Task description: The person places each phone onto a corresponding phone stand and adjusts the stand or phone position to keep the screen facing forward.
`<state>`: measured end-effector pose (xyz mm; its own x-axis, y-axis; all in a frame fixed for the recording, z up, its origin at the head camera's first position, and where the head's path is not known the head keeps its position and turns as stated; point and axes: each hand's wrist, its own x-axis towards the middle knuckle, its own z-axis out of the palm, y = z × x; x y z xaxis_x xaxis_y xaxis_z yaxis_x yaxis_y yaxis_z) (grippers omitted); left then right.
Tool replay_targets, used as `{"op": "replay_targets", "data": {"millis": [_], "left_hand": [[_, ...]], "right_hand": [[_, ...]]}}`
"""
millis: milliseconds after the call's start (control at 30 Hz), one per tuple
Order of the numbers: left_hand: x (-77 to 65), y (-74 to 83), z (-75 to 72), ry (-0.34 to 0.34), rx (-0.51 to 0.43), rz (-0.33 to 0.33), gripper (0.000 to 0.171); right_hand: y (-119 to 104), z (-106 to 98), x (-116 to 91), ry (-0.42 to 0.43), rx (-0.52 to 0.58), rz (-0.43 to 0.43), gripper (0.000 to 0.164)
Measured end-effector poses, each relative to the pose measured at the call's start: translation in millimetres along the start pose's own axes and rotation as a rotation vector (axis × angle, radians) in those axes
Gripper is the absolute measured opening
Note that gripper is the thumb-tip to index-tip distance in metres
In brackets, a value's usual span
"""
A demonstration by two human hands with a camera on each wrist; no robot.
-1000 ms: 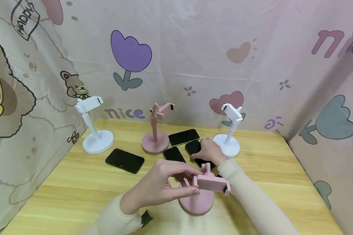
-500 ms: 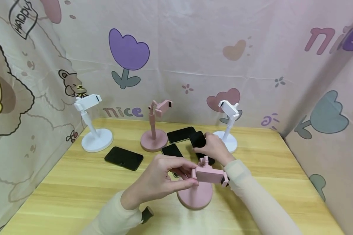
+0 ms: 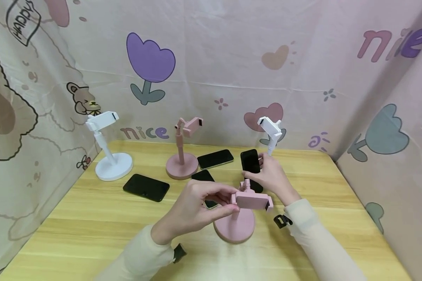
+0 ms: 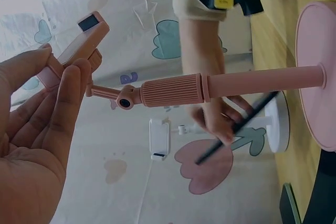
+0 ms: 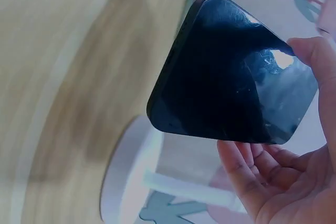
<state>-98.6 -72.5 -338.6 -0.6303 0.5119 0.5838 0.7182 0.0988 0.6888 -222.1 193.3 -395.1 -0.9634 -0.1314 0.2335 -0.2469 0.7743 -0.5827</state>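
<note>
My left hand (image 3: pixel 197 207) pinches the left end of the clamp (image 3: pixel 252 200) on the near pink phone stand (image 3: pixel 233 228) between thumb and fingers. That stand's round base rests on the table. In the left wrist view its ribbed stem (image 4: pixel 173 89) runs from the clamp to the base. My right hand (image 3: pixel 276 177) grips a black smartphone (image 3: pixel 250 160) by its long edges, thumb on one side and fingers on the other. The right wrist view has the phone (image 5: pixel 226 77) lifted and tilted, its glossy face showing. The near stand's clamp holds no phone.
White phone stands stand at the left (image 3: pixel 114 166) and back right (image 3: pixel 272 134), with a pink one (image 3: pixel 181 166) between them. Black phones lie on the table: one at left (image 3: pixel 146 187), one at the back (image 3: pixel 215 159), one (image 3: pixel 203 175) partly behind my left hand.
My right hand has lifted the phone off the table, tilting it upright and moving it right. My left hand stays on the near stand's clamp.
</note>
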Motion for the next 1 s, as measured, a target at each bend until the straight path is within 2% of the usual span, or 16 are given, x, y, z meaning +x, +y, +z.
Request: {"op": "replay_targets", "data": {"millis": [367,600,1000], "left_hand": [[11.0,-8.4,7.9,-0.005,-0.019,0.002,0.024],[14.4,-10.8,11.2,-0.002,-0.037,-0.010,0.025],[24.8,-18.2,16.1,0.003,-0.058,0.020,0.024]], "right_hand": [[-3.2,-41.5,-29.5,0.087,0.082,0.030,0.082],[-7.7,-59.3,-45.2,0.126,0.120,0.056,0.081],[-15.9,-85.4,-65.6,0.247,0.185,0.015,0.076]]}}
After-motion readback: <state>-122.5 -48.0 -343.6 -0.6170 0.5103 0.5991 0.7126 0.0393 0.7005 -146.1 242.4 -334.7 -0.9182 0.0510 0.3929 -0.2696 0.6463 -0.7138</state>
